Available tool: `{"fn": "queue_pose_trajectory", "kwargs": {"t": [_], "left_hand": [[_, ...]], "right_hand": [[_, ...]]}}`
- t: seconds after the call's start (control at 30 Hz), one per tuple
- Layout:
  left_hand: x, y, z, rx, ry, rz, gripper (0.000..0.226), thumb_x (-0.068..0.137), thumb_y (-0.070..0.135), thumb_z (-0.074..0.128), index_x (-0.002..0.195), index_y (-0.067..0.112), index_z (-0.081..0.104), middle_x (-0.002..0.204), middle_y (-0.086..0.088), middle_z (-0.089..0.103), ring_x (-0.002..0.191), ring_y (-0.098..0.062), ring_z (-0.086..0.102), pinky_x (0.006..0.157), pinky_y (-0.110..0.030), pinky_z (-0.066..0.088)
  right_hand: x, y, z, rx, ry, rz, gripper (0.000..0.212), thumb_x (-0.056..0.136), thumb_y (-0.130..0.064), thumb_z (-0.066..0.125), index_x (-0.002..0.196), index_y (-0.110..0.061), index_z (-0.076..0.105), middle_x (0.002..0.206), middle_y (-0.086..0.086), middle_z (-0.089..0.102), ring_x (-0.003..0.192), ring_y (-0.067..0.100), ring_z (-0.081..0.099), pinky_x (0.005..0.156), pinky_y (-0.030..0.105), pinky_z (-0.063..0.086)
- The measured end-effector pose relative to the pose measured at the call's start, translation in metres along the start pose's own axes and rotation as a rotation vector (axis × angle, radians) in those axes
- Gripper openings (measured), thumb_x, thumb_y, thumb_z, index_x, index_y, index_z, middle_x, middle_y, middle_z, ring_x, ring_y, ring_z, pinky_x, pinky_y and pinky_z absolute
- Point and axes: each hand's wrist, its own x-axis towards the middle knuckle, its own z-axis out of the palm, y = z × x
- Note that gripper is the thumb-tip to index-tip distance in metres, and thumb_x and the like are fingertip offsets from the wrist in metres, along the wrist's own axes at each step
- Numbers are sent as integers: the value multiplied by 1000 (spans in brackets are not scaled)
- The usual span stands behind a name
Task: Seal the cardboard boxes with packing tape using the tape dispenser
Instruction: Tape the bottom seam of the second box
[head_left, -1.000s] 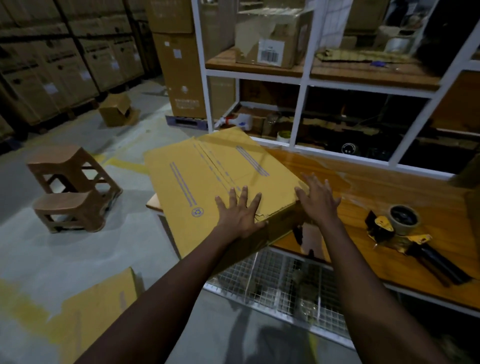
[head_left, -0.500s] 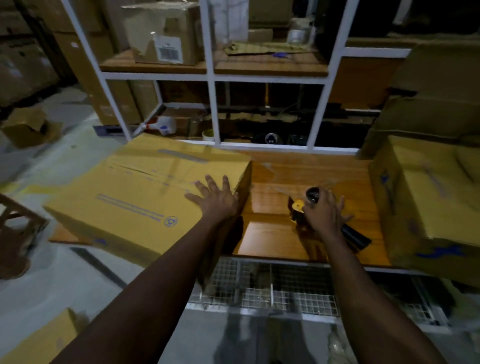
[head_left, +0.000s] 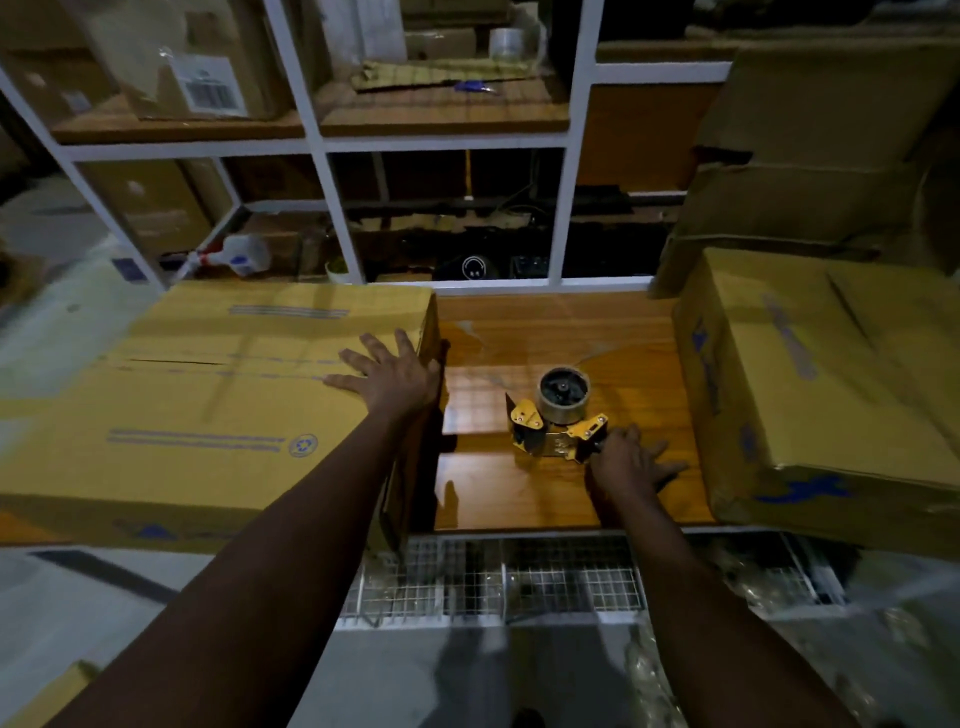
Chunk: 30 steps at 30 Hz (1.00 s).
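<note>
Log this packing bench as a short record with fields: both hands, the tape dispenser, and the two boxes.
left hand: flat, fingers spread, pressing on top of the left box near its right edge
right hand: over the tape dispenser's handle, fingers spread, not yet gripping
tape dispenser: lying on its side on the wooden table, between the two boxes, roll loaded
left box: flaps closed, centre seam visible
right box: at the table's right end, no hand on it
</note>
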Motion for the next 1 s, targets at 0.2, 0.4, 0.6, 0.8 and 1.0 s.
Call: {"fn": "queue_pose_trajectory", "kwargs": {"t": [0.2, 0.4, 0.6, 0.8, 1.0], "left_hand": [[6, 1, 1, -15, -6, -7, 78, 95, 65, 28, 157, 23, 7, 161, -27, -6, 141, -59, -7, 98, -83, -3], [3, -5, -2, -47, -32, 24, 73, 96, 66, 20, 157, 29, 4, 163, -21, -9, 144, -54, -10, 100, -80, -7], [9, -39, -5, -16, -72, 163, 64, 100, 62, 15, 156, 37, -2, 164, -11, -13, 147, -46, -12, 107, -74, -5], [28, -93, -15, 10, -53, 227, 61, 101, 59, 15, 156, 38, 1, 165, -9, -9, 149, -43, -6, 112, -69, -1], [61, -169, -29, 52, -17, 268, 59, 101, 57, 15, 156, 39, 3, 166, -7, -5, 149, -40, -2, 112, -69, 5]], "right_hand": [[-4, -3, 3, -50, 45, -39, 49, 90, -38, 57, 134, -25, 40, 139, 10, 46, 127, 42, 38, 103, 66, 23], [-5, -16, 0, 9, 75, -30, 47, 91, -36, 58, 132, -25, 40, 132, 12, 49, 118, 36, 46, 93, 56, 37], [-7, -54, -34, 156, 180, -81, 51, 92, -37, 60, 135, -22, 38, 138, 13, 47, 124, 39, 43, 95, 57, 33], [-27, -111, -82, 260, 364, -142, 46, 93, -37, 57, 133, -23, 41, 135, 12, 48, 121, 37, 43, 91, 51, 32], [-62, -180, -114, 293, 475, -163, 45, 94, -35, 55, 133, -21, 40, 132, 12, 48, 120, 37, 44, 93, 54, 33]]}}
